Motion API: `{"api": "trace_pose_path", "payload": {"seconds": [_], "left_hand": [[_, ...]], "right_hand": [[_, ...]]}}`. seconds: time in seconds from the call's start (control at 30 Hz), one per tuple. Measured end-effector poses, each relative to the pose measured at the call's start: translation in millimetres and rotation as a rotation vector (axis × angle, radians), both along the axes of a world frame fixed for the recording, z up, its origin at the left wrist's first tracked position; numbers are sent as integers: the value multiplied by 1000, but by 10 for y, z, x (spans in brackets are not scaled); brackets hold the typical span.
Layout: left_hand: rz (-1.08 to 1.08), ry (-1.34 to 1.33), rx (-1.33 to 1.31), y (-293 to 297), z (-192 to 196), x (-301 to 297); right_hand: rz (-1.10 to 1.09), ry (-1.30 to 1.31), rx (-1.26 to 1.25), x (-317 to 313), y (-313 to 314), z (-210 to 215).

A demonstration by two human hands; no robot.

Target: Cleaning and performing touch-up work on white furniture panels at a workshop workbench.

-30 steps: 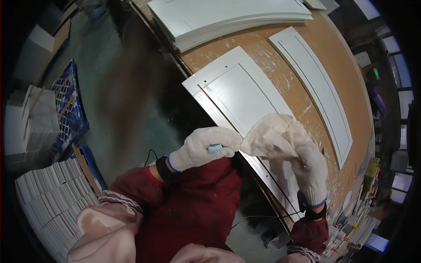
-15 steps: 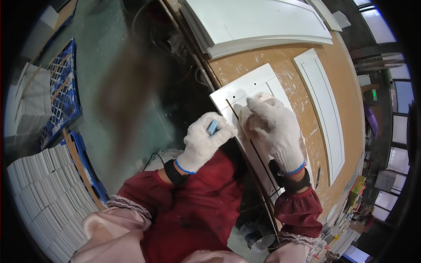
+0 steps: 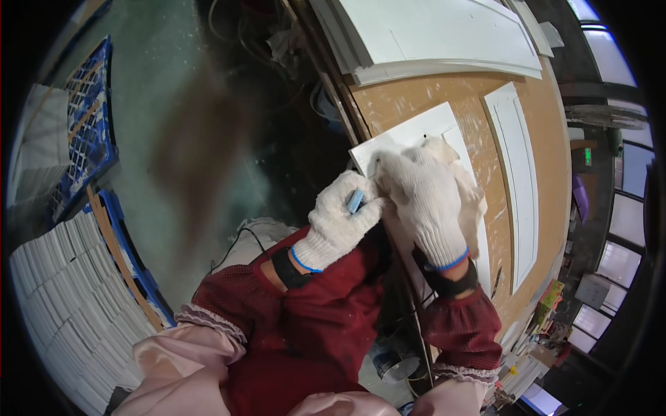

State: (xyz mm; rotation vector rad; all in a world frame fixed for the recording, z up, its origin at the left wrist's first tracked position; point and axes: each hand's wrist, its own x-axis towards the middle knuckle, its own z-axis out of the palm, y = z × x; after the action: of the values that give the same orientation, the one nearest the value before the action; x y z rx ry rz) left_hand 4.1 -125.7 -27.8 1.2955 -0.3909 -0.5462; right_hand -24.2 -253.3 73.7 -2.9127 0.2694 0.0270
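My left hand (image 3: 340,218), in a white knit glove, is closed around a small blue block-like piece (image 3: 355,201); its end shows between thumb and fingers, the rest is hidden. It is at the near left edge of a white door panel (image 3: 444,119) with a dark hole in it. Over the panel, my right hand (image 3: 424,197), gloved too, is closed on an off-white cloth (image 3: 473,186) bunched beneath and beside the palm. Its fingertips point toward the panel's left edge, close to my left hand. The glove and cloth cover much of the panel's middle.
A brown worktop (image 3: 399,100) carries the panel. Stacked white panels (image 3: 430,35) lie at its far end, and a narrow framed white panel (image 3: 517,180) lies to the right. White boards (image 3: 69,305) are piled at left, near a blue pallet (image 3: 104,118). A can (image 3: 395,364) is below.
My right hand has moved left across the panel with the cloth, covering a dark line and hole seen before. My left hand keeps its hold. The whole view has shifted slightly.
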Motion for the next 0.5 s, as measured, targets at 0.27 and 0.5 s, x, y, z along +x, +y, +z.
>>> {"api": "trace_pose_path", "payload": {"seconds": [0.27,0.5], "left_hand": [[-25,-46,-7,0,-26,32],[-10,-69,1,-18,-65,16]], "right_hand": [[50,63,-77,-130,-3,54],[4,-36,46,28,-15,-57]]}}
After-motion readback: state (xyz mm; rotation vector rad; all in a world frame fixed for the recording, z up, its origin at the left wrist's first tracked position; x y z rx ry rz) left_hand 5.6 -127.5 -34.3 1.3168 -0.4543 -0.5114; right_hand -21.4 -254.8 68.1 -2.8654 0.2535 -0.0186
